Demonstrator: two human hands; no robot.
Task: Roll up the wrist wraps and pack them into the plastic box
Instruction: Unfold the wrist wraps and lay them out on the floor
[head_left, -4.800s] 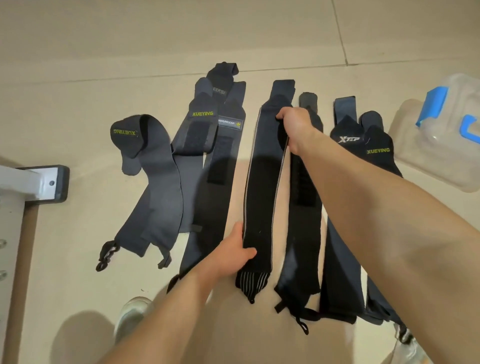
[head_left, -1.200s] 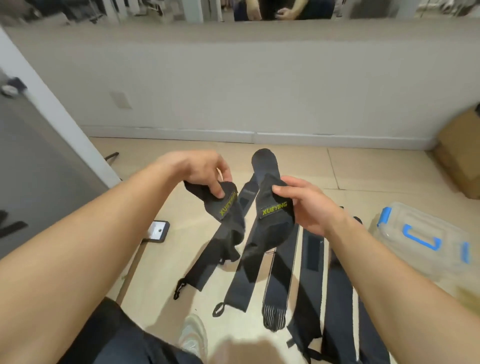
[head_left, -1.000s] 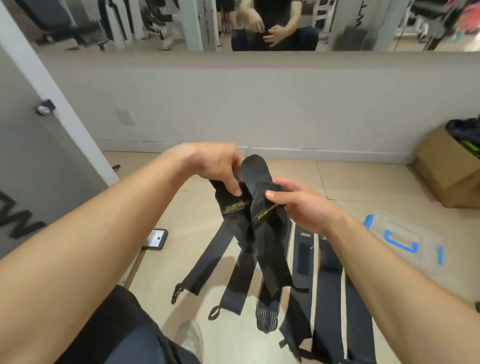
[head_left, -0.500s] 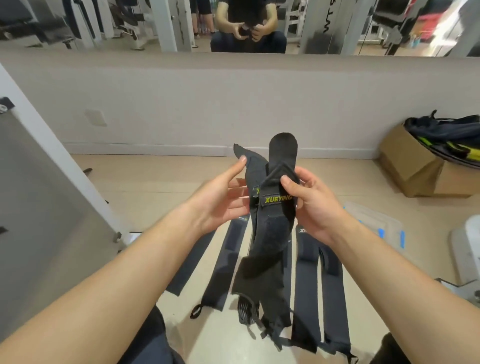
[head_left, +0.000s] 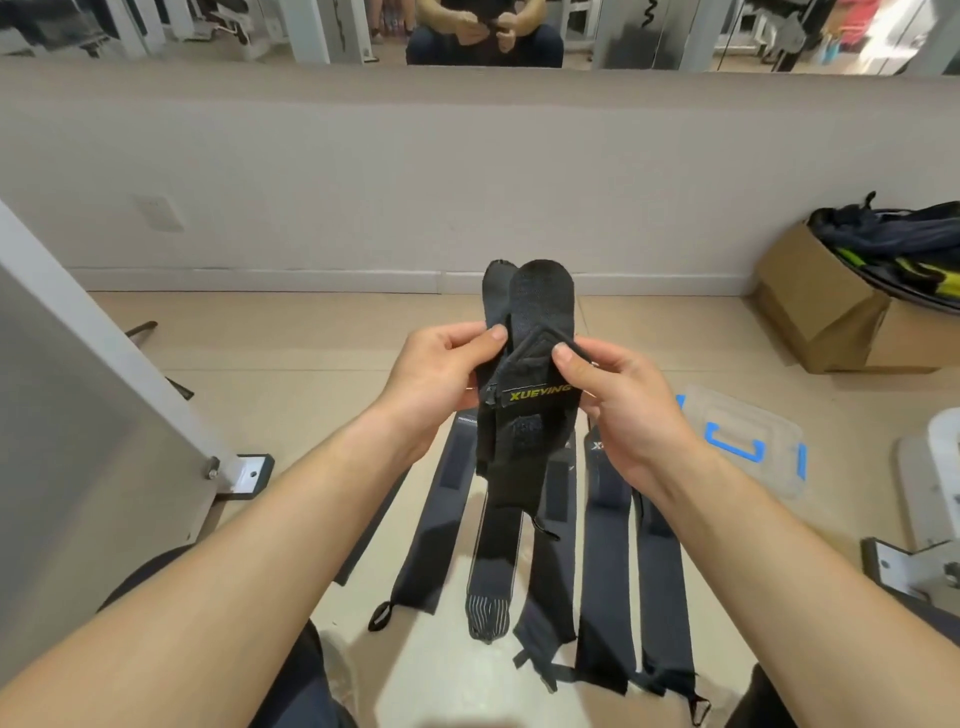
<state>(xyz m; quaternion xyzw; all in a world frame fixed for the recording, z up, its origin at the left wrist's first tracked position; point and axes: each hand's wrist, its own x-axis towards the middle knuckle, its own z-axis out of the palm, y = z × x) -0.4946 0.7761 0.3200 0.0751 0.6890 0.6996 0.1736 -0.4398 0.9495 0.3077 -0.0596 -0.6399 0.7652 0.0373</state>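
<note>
Black elastic fabric, soft and light, is what is being handled: two held wraps (head_left: 524, 415), laid one against the other, are raised above the floor (head_left: 311, 353) between both hands, their rounded upper ends standing above the fingers and their tails hanging limp below. The left hand (head_left: 436, 379) is curled round the left edge of the pair, with its thumb (head_left: 488, 335) pressed on the front. The right hand (head_left: 628, 410) pinches the right edge just above the yellow lettering, thumb on the front and fingers behind. More floor wraps (head_left: 608, 545) are laid out flat in a row beneath, side by side, some with small loops at the near ends. The box (head_left: 748, 441), clear with blue handle and clips, is set on the floor to the right, near the row, and its lid appears to be on. Such fabric is judged floppy and stretchy, so no shape will be kept unless tension is held. A roll is best begun at one end, pinched across the full width at both edges, and kept tight under the thumbs. The hook-and-loop patches are likely to snag on neighbouring cloth, which could be used to lock each roll.
</note>
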